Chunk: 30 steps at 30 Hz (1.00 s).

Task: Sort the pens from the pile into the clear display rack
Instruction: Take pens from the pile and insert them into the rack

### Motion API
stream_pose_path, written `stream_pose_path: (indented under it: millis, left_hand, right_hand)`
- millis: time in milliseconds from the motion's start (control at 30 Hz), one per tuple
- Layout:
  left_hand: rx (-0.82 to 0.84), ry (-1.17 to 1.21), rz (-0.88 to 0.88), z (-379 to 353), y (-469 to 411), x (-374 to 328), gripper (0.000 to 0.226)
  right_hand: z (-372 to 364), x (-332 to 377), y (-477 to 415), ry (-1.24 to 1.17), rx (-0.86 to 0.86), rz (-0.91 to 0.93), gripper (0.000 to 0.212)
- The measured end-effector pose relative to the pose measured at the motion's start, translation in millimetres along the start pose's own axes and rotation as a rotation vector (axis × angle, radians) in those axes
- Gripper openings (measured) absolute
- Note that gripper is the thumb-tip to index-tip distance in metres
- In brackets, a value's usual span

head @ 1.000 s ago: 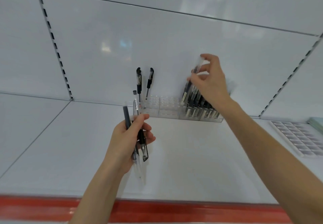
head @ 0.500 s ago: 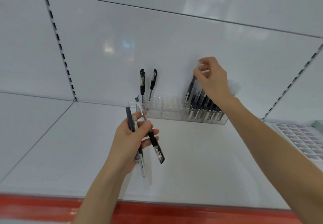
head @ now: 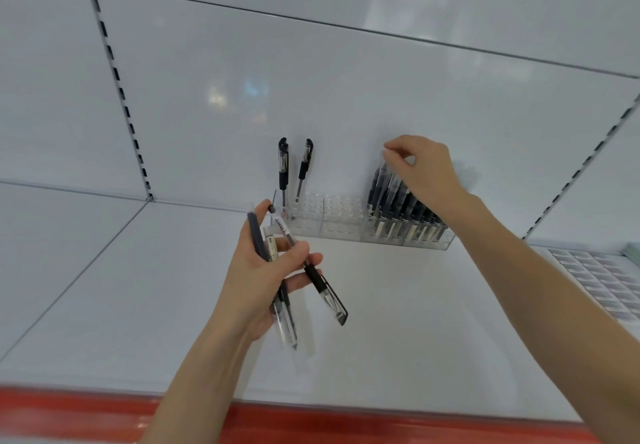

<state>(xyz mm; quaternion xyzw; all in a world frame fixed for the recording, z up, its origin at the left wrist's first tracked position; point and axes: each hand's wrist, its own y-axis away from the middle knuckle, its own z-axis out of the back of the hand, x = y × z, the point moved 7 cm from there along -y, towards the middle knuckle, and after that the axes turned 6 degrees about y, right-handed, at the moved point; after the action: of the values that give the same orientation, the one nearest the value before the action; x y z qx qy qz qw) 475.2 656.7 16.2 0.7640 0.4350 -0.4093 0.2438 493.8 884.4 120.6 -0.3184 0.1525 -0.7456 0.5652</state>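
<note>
Right hand (head: 424, 169) pinching pen (head: 378, 183) by its top, right of centre, seating it in packed row | left hand (head: 258, 270) curled round spare pens (head: 318, 282), fanned, likely for next pick | clear rack (head: 339, 223) mid-frame.

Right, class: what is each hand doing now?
Left hand: grips several clear black-capped pens.
Right hand: pinches a dark pen in the clear plastic rack.
</note>
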Motion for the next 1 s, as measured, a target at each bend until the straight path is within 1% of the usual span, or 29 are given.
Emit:
stream_pose_path:
  millis: [167, 233, 300, 333, 400, 567, 633, 667, 700, 733, 767, 800, 833, 867, 933, 967, 1000]
  left_hand:
    - [-0.066, 0.086, -0.013, 7, -3, 0, 0.030]
    - [-0.098, 0.109, -0.031, 10, -5, -1, 0.023]
    - [-0.125, 0.125, -0.050, 13, -5, -1, 0.017]
    - [-0.131, 0.125, -0.056, 13, -5, -1, 0.015]
    - [-0.141, 0.138, -0.063, 14, -5, 0, 0.014]
    - [-0.178, 0.201, -0.073, 19, -6, 2, 0.016]
    - [-0.193, 0.202, -0.087, 20, -5, 1, 0.018]
    - [-0.202, 0.203, -0.095, 21, -4, 0, 0.018]
    - [-0.214, 0.206, -0.104, 21, -4, -1, 0.017]
    - [-0.231, 0.211, -0.111, 22, -3, -1, 0.017]
    - [-0.253, 0.218, -0.119, 23, -3, -2, 0.017]
    - [-0.277, 0.230, -0.132, 25, -2, -3, 0.017]
    - [-0.298, 0.244, -0.153, 27, -2, -5, 0.016]
    - [-0.316, 0.257, -0.180, 29, -2, -7, 0.017]
    - [-0.343, 0.265, -0.225, 31, -1, -10, 0.018]
    - [-0.351, 0.266, -0.238, 32, -1, -11, 0.019]
    - [-0.356, 0.266, -0.244, 32, -1, -11, 0.019]
  right_hand:
    - [2, 2, -3, 0.031, 0.031, 0.010, 0.019]
    - [2, 1, -8, 0.063, 0.097, 0.007, 0.017]
    - [-4, -2, -12, 0.160, 0.203, 0.017, 0.018]
    - [-6, -5, -13, 0.187, 0.237, 0.009, 0.018]
    - [-7, -7, -12, 0.195, 0.248, -0.011, 0.020]
    - [-15, -8, 2, 0.341, 0.175, 0.029, 0.028]
    - [-15, -11, 5, 0.407, 0.197, 0.023, 0.030]
    - [-14, -10, 6, 0.422, 0.199, 0.036, 0.032]
    - [-11, -7, 8, 0.405, 0.164, 0.059, 0.034]
    - [-4, -2, 11, 0.334, 0.102, 0.068, 0.034]
    - [5, 6, 16, 0.210, 0.037, 0.042, 0.032]
    - [14, 13, 24, 0.054, 0.004, -0.012, 0.026]
    - [17, 20, 33, -0.110, 0.032, -0.075, 0.020]
    - [14, 28, 42, -0.261, 0.122, -0.127, 0.017]
    - [0, 48, 62, -0.435, 0.378, -0.156, 0.015]
    - [-9, 54, 71, -0.496, 0.467, -0.153, 0.010]
    - [-15, 58, 76, -0.559, 0.494, -0.162, 0.006]
